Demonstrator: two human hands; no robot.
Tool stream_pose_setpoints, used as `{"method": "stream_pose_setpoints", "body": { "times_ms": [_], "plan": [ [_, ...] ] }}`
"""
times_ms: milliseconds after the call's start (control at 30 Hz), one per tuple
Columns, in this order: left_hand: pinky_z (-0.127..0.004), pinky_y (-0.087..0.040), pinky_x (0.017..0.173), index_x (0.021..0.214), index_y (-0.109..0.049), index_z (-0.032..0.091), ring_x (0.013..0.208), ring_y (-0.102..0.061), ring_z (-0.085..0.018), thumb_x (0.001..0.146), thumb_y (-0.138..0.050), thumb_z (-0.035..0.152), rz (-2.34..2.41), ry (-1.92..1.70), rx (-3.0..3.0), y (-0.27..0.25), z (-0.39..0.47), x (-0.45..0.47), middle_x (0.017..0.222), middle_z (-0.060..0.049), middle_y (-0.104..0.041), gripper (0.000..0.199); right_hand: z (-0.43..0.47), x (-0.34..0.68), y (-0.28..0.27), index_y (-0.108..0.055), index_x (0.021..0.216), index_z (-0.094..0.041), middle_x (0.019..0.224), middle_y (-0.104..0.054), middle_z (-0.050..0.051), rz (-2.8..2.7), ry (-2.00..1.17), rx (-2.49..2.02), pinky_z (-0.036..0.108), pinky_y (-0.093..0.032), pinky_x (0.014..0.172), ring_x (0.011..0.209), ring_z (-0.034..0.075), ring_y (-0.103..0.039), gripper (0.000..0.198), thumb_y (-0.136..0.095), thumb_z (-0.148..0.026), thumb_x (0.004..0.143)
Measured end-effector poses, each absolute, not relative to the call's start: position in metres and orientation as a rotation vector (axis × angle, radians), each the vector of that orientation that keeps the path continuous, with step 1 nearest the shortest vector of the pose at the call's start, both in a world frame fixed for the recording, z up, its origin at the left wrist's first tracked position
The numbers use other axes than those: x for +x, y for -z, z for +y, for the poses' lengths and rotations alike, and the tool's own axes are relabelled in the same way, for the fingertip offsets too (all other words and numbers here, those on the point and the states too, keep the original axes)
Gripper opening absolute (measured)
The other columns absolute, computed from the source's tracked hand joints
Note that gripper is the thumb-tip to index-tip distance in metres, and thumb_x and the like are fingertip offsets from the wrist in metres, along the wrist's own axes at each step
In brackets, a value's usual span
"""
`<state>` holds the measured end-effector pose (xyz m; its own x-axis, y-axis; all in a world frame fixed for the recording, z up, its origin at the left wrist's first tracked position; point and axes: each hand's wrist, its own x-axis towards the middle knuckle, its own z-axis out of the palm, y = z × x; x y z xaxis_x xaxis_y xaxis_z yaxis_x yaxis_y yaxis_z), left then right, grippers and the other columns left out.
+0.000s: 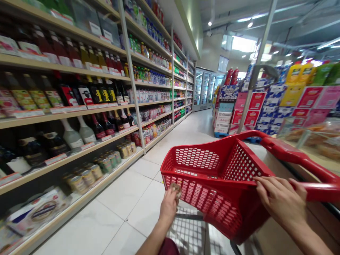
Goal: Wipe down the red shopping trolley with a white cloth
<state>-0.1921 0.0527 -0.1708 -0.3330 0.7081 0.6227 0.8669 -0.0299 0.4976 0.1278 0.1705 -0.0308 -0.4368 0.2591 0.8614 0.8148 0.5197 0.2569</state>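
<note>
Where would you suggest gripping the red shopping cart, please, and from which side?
Probably by the handle bar, coming from the picture's right: it stands out from the basket with an open gap between, which should leave room to wrap around it.

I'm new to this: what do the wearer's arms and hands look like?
The ungloved left hand and right hand show no discernible rings. The left forearm and right forearm are sleeveless where visible, without watch or cables. A dark maroon patch at the bottom may be clothing.
</note>
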Motion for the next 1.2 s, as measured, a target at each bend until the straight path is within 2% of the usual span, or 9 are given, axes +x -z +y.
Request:
{"method": "stream_pose_setpoints", "body": {
  "times_ms": [133, 200, 467, 567, 667, 833, 967, 1033, 1200],
  "plan": [
    [-0.038, -0.041, 0.091, 0.108, -0.051, 0.019, 0.105, -0.046, -0.017, 0.073, -0.037, 0.003, -1.806, 1.438, -1.497, 0.123, 0.058, -0.194, 0.109, -0.007, -0.051, 0.040, 0.169, 0.126, 0.029, -0.062, 0.077, -0.019, 0.076, -0.066, 0.003, -1.922, 0.885, -0.901, 0.042, -0.028, 0.085, 0.073, 0.020, -0.055, 0.024, -0.041, -0.029, 0.081],
    [-0.039, -0.039, 0.094, 0.113, -0.047, 0.019, 0.111, -0.042, -0.018, 0.075, -0.036, 0.005, -1.690, 1.394, -1.525, 0.110, 0.066, -0.185, 0.116, -0.008, -0.047, 0.042, 0.169, 0.126, 0.029, -0.062, 0.075, -0.019, 0.074, -0.066, 0.004, -1.899, 0.894, -0.920, 0.042, -0.027, 0.085, 0.072, 0.020, -0.055, 0.024, -0.041, -0.029, 0.081],
    [-0.040, -0.041, 0.092, 0.110, -0.053, 0.018, 0.110, -0.043, -0.020, 0.075, -0.035, 0.004, -1.803, 1.021, -1.884, 0.150, 0.071, -0.154, 0.113, -0.007, -0.054, 0.042, 0.166, 0.128, 0.028, -0.063, 0.079, -0.020, 0.080, -0.066, 0.002, -1.949, 0.846, -0.938, 0.041, -0.026, 0.086, 0.075, 0.019, -0.055, 0.024, -0.042, -0.030, 0.081],
    [-0.035, -0.044, 0.088, 0.106, -0.055, 0.022, 0.106, -0.047, -0.017, 0.075, -0.038, 0.004, -1.825, 0.907, -2.191, 0.151, 0.056, -0.156, 0.110, -0.004, -0.057, 0.040, 0.165, 0.129, 0.028, -0.063, 0.077, -0.020, 0.078, -0.067, 0.002, -1.922, 0.828, -0.963, 0.040, -0.025, 0.087, 0.075, 0.019, -0.055, 0.023, -0.043, -0.030, 0.081],
    [-0.032, -0.047, 0.084, 0.103, -0.057, 0.022, 0.100, -0.051, -0.016, 0.078, -0.037, 0.007, -1.769, 1.005, -2.231, 0.136, 0.049, -0.150, 0.105, -0.005, -0.060, 0.035, 0.165, 0.131, 0.028, -0.063, 0.077, -0.020, 0.078, -0.066, 0.002, -1.928, 0.817, -0.962, 0.039, -0.024, 0.087, 0.075, 0.018, -0.055, 0.022, -0.043, -0.030, 0.080],
    [-0.042, -0.039, 0.094, 0.115, -0.048, 0.016, 0.115, -0.040, -0.020, 0.082, -0.035, 0.011, -1.538, 1.241, -1.904, 0.108, 0.068, -0.127, 0.118, -0.011, -0.050, 0.036, 0.164, 0.132, 0.028, -0.064, 0.077, -0.021, 0.078, -0.067, 0.000, -1.917, 0.772, -0.998, 0.039, -0.022, 0.088, 0.075, 0.018, -0.054, 0.018, -0.047, -0.028, 0.077],
    [-0.032, -0.045, 0.089, 0.110, -0.051, 0.020, 0.105, -0.049, -0.014, 0.084, -0.036, 0.014, -1.385, 1.037, -2.260, 0.120, 0.074, -0.105, 0.105, -0.005, -0.060, 0.031, 0.162, 0.132, 0.027, -0.063, 0.078, -0.022, 0.079, -0.067, 0.000, -1.931, 0.748, -1.003, 0.038, -0.021, 0.088, 0.077, 0.017, -0.054, 0.018, -0.046, -0.028, 0.078],
    [-0.030, -0.046, 0.087, 0.111, -0.050, 0.021, 0.105, -0.049, -0.013, 0.085, -0.037, 0.015, -1.381, 1.012, -2.334, 0.124, 0.071, -0.099, 0.106, -0.004, -0.060, 0.030, 0.162, 0.133, 0.027, -0.063, 0.080, -0.022, 0.081, -0.067, 0.000, -1.952, 0.735, -1.001, 0.038, -0.021, 0.089, 0.079, 0.017, -0.054, 0.017, -0.046, -0.027, 0.079],
    [-0.040, -0.041, 0.093, 0.117, -0.044, 0.016, 0.116, -0.039, -0.019, 0.085, -0.033, 0.012, -1.301, 1.213, -2.111, 0.105, 0.075, -0.095, 0.116, -0.010, -0.052, 0.035, 0.161, 0.132, 0.028, -0.063, 0.079, -0.022, 0.080, -0.066, -0.001, -1.929, 0.702, -1.014, 0.038, -0.021, 0.089, 0.079, 0.017, -0.054, 0.017, -0.047, -0.028, 0.079]
  ]
}}
